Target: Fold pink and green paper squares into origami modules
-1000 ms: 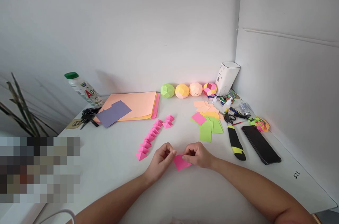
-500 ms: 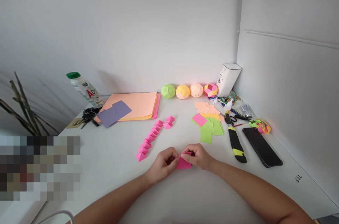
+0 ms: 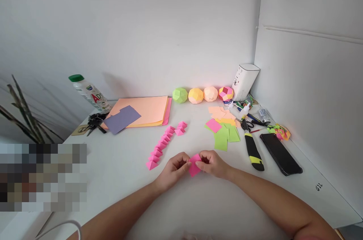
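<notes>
A pink paper square is pinched between both hands, one corner pointing towards me. My left hand grips its left corner between thumb and fingers. At the opposite corner my right hand has its thumb on top of the paper, fingers curled behind. Beyond my left hand runs a slanting row of folded pink paper pieces, with a smaller group of the same pieces off its far end. Loose green paper squares and a flat pink square lie past my right hand.
Against the wall stand several faceted paper balls and a white box. On the right are a cutter knife, a black phone, scissors and glue bottles. Coloured sheets, keys and a bottle sit left.
The pink square has been turned so a corner now points down towards me. My left hand has moved onto its left corner, and my right hand has shifted its grip slightly.
</notes>
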`<state>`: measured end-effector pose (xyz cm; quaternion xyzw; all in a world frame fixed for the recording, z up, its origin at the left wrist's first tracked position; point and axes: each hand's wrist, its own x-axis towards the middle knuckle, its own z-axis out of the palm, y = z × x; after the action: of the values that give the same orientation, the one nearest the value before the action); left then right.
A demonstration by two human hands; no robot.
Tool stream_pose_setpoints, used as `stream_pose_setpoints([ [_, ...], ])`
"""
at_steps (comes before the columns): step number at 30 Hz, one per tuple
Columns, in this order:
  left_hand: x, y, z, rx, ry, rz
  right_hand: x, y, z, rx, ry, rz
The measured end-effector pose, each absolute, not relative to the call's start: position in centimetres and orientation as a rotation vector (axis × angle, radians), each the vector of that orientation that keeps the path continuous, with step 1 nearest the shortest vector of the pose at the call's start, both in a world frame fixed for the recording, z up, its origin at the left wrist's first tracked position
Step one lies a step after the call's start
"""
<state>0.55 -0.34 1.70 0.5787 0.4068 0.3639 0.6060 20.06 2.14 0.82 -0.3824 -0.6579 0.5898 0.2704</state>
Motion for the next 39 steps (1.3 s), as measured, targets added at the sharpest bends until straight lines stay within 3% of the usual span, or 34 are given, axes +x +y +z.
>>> stream_pose_setpoints([
  [39,0.72,-0.83,0.68,1.352,1.064,0.97,20.03,2.36,0.7,-1.063,-1.693,1.583],
])
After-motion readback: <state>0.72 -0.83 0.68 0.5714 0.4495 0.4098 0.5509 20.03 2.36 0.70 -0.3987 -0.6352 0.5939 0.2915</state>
